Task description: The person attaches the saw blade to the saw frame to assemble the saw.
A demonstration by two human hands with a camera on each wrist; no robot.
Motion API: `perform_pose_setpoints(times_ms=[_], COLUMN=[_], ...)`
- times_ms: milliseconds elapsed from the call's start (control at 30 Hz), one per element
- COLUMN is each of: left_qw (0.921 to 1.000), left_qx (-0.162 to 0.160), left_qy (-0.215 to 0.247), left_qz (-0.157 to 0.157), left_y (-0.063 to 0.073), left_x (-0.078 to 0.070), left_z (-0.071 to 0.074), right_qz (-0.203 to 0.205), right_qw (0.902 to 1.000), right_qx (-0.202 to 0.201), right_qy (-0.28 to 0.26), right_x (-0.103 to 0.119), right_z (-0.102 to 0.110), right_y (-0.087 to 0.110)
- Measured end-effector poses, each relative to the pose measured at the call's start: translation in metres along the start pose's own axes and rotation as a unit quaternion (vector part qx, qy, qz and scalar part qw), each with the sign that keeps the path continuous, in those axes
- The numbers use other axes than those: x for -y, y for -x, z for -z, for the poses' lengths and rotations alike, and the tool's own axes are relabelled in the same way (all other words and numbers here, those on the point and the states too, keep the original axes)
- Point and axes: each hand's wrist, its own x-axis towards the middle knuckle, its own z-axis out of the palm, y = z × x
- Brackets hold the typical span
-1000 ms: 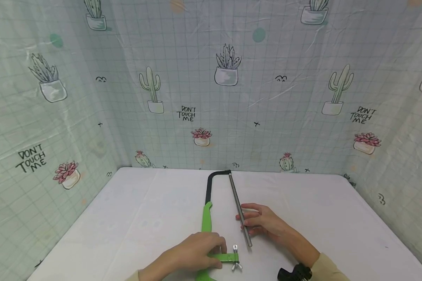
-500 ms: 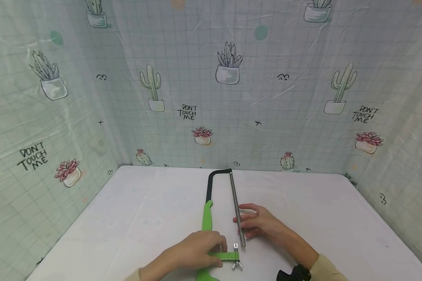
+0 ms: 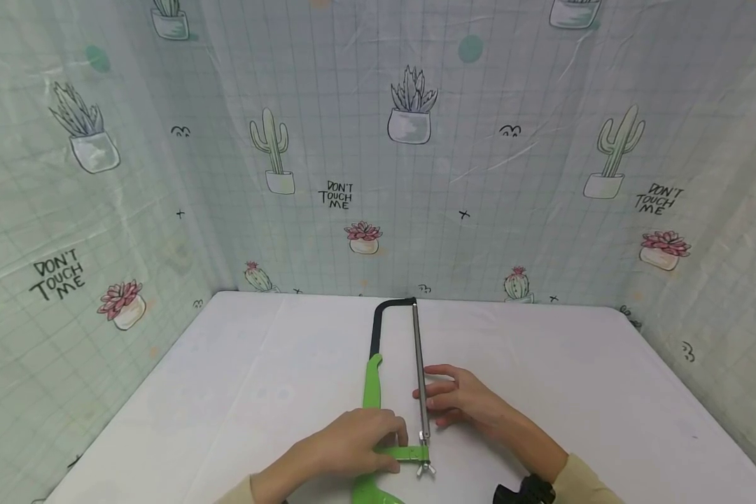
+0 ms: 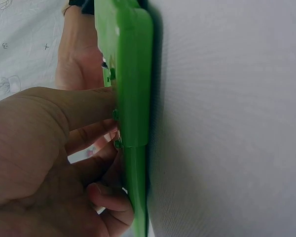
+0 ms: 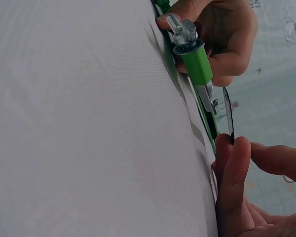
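Thin metal blade (image 3: pixel 420 371) across the mouth of a green-and-black hacksaw frame (image 3: pixel 372 383), pinched between a person's right hand (image 3: pixel 465 400) thumb and fingers, left hand (image 3: pixel 351 442) gripping the frame, white counter (image 3: pixel 271 371) beneath, cactus-print sheet (image 3: pixel 227 168) behind.

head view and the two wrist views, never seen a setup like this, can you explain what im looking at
You see no robot, only a person's left hand and right hand, both bare. The wide picture comes from a camera on the head, looking forward and down; the other two come from a camera on each wrist, seeing that hand's work up close. A green and black hacksaw lies on the white table. The left hand grips its green frame, while the right hand pinches the blade. In the right wrist view, the blade's near end shows apart from the metal clip by the wing nut.
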Motion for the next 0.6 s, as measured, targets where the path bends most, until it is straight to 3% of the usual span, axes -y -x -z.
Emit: perform_pose_setpoints(times_ms=[600], left_qw=[0.9998], left_qx=[0.003], left_qy=[-0.022], left_qz=[-0.003], left_y=[-0.0002], left_x=[0.0007], left_z=[-0.0021], right_qz=[0.006], right_qw=[0.9997], right_qx=[0.001], right_qy=[0.023], right_x=[-0.0019], right_z=[-0.001], right_y=[-0.0012])
